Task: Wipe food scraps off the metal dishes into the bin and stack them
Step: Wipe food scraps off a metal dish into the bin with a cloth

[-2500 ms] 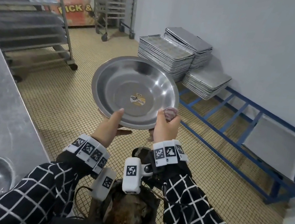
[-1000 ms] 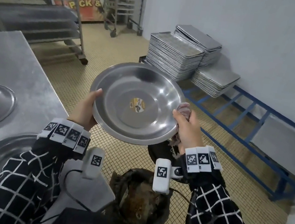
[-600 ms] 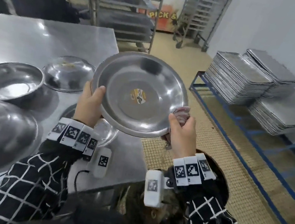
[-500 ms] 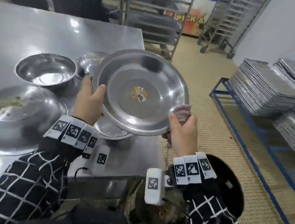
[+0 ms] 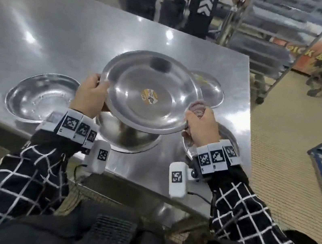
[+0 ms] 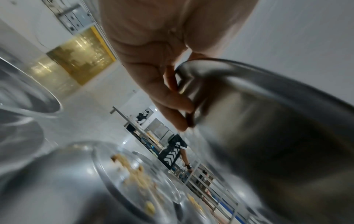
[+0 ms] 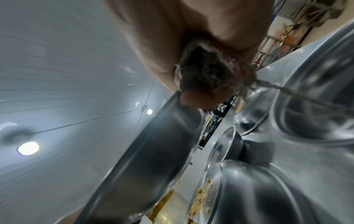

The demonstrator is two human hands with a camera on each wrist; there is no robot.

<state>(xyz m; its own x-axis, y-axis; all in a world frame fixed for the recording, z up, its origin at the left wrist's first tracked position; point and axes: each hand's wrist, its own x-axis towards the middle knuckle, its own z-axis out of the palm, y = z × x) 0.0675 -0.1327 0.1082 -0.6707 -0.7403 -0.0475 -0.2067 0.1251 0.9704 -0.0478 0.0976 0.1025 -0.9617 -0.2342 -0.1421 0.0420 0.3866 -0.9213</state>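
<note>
Hands hold one big metal dish [image 5: 149, 98] above the desk [image 5: 64, 31]: your left hand [image 5: 90, 97] grips its left rim, your right hand [image 5: 202, 126] pinches the right rim with a rag [image 5: 197, 108].

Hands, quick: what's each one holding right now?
Left hand: grips the left rim of the wiped metal dish.
Right hand: holds the cloth bunched in its fingers, and the dish's right rim.
</note>
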